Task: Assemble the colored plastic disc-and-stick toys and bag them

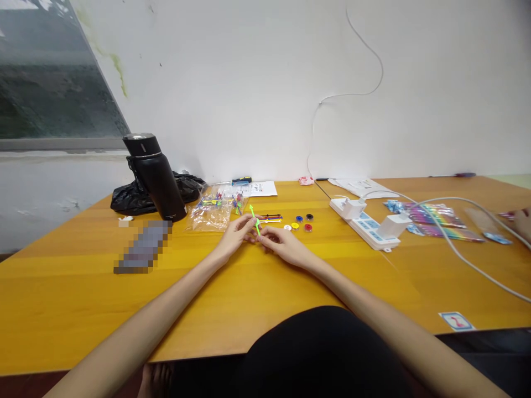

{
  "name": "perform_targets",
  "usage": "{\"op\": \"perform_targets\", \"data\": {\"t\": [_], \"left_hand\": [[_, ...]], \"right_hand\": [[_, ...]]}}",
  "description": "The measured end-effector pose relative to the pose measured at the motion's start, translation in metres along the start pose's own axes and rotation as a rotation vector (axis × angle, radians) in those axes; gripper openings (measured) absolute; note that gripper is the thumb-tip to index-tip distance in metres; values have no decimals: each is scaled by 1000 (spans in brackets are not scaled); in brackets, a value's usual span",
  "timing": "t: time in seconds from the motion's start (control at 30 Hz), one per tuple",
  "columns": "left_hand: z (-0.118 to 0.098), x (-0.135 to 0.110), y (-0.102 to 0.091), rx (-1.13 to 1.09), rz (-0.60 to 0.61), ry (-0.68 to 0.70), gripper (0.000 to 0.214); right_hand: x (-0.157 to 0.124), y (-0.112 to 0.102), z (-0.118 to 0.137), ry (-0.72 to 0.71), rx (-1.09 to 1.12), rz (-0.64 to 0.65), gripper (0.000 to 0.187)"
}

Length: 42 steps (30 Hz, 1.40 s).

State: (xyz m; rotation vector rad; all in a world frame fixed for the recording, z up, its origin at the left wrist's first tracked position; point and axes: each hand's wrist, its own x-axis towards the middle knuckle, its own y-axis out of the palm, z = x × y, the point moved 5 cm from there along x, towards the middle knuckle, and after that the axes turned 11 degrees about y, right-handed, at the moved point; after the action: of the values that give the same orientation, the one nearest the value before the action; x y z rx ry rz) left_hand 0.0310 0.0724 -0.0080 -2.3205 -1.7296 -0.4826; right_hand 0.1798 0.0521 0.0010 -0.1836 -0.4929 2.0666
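Observation:
A bright green plastic spinner arrow [251, 210] is held just above the table, its tip pointing up and away. My left hand [236, 236] pinches it near the middle, thumb over its round hub. The thumb and fingers of my right hand [285, 246] close on its lower end. Just beyond my fingers lie several thin arrows [271, 220], dark, red and white among them. To their right are small round pieces: a blue one [299, 219], a black one [309, 217], a yellow one [295, 226], a red one [308, 228] and a white one [287, 228].
Behind my left hand lies a clear plastic bag [207, 220] with colored pieces. A black bottle [160, 185], a black bag [124, 199] and a blurred-out flat object [143, 247] are left. Right are a power strip [369, 226], cables, shiny packets [443, 218] and another person's hand [523, 224].

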Motion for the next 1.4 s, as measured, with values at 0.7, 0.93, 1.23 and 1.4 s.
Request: {"op": "perform_targets", "data": {"t": [0.7, 0.93, 1.23, 1.4], "left_hand": [[7, 1, 2, -54, 4, -114, 37], [6, 0, 1, 18, -33, -46, 30], [-35, -6, -5, 502, -195, 311, 17], [-38, -10, 7, 578, -111, 311, 24]], "right_hand": [[6, -33, -1, -23, 159, -303, 40], [3, -29, 2, -25, 107, -290, 37], [2, -19, 3, -37, 36, -237, 33], [-1, -10, 4, -48, -97, -172, 27]]}}
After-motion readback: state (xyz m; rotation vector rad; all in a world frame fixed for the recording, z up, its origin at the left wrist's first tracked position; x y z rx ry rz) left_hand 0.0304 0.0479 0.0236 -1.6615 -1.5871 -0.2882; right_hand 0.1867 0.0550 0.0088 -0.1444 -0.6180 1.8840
